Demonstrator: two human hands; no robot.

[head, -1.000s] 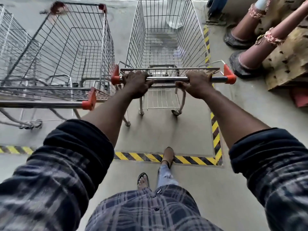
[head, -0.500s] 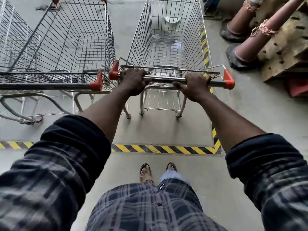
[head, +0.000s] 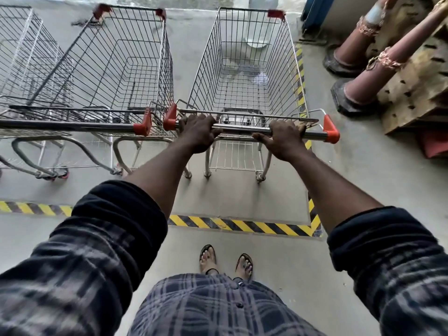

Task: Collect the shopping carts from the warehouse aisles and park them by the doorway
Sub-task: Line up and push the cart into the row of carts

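The shopping cart stands at twelve o'clock from the person. The grey floor shows through its wire basket, and its rear wheels sit inside a bay edged with yellow-and-black hazard tape. Its metal handle bar, capped in orange at both ends, runs from nine to three o'clock across the middle of the view.

Both hands grasp that bar from above. The left hand is clenched round it near the nine o'clock end, just beside the orange cap, with the fingers curled over the far side. The right hand wraps the bar toward the three o'clock end, with a short piece of bare metal between it and the cap. Its thumb is stretched along the bar, pointing toward nine o'clock. A bare length of bar lies between the two hands, and both arms are held out nearly straight.

At nine o'clock of the held cart a second cart is parked parallel to it. Their orange caps are just beside each other, but contact cannot be judged. A third cart lies farther out at nine o'clock, cut by the frame edge.

At two o'clock, two reddish posts with black bases lean by a wooden pallet. At six o'clock the person's sandalled feet stand behind the tape line.
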